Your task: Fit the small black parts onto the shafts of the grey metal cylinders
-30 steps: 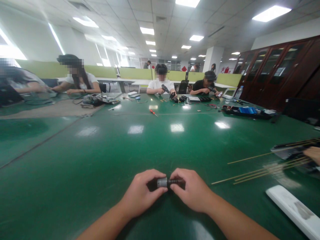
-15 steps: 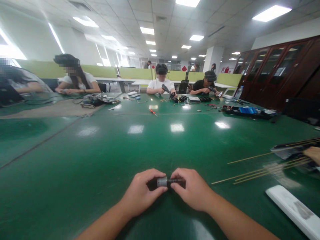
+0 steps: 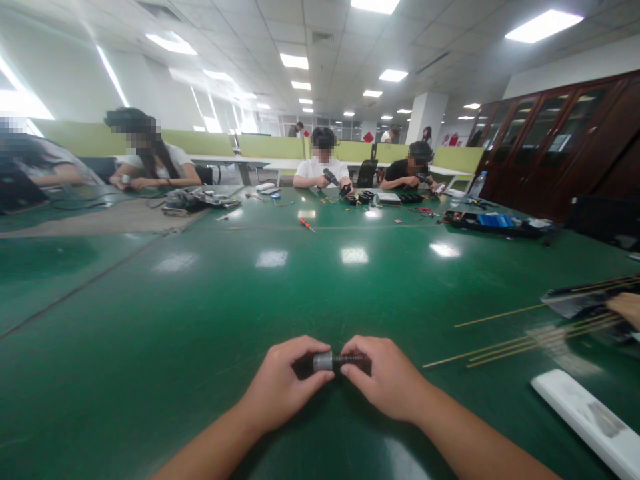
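Note:
My left hand (image 3: 285, 380) grips a small grey metal cylinder (image 3: 323, 361) between thumb and fingers. A dark ribbed shaft (image 3: 345, 359) sticks out of the cylinder's right end. Thumb and fingers of my right hand (image 3: 383, 380) are closed around that shaft, and its far end lies hidden in the palm. Both hands are low over the green table (image 3: 240, 307), with their fingertips a short way apart. The exact kind of the part is too small to make out.
Thin brass-coloured rods (image 3: 520, 348) lie at the right, beside a white oblong case (image 3: 580, 413). Another person's hand (image 3: 625, 310) is at the right edge. A red screwdriver (image 3: 305, 223) lies farther back. Co-workers sit across the table, near a black tray (image 3: 480, 230).
The grey cylinder has shifted very slightly left, showing a little more of the ribbed shaft. My right hand has barely moved. A co-worker's hand at the left has risen slightly.

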Demonstrator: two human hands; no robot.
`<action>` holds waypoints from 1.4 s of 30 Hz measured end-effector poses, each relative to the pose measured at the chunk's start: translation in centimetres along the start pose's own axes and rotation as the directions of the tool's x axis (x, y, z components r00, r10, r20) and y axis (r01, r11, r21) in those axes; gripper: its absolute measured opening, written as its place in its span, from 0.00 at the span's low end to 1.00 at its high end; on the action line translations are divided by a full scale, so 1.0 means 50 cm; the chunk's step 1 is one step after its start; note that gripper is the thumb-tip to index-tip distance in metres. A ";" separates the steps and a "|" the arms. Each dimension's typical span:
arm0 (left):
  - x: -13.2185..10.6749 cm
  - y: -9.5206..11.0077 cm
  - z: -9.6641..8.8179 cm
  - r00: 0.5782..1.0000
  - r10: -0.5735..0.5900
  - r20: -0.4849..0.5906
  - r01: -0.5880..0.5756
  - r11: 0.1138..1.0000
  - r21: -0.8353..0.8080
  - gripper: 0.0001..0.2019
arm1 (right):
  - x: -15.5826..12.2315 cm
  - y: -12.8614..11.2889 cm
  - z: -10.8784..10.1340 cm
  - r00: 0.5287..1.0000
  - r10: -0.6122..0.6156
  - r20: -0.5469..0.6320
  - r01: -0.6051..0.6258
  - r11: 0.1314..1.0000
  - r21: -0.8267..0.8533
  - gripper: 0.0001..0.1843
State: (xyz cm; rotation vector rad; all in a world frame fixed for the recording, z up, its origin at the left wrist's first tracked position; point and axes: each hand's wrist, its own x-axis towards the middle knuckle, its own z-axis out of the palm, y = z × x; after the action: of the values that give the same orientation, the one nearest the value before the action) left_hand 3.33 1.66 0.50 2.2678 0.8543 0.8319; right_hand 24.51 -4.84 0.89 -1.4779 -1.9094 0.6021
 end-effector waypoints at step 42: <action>0.002 -0.001 -0.003 0.997 0.004 -0.080 0.000 0.998 0.058 0.11 | 0.002 0.006 -0.007 1.000 0.021 -0.019 -0.020 0.999 0.028 0.04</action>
State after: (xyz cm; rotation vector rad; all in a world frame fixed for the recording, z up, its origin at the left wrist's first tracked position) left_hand 3.26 1.81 0.57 2.2989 0.9232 0.9154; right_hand 24.97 -4.70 0.95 -1.4825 -1.8662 0.6194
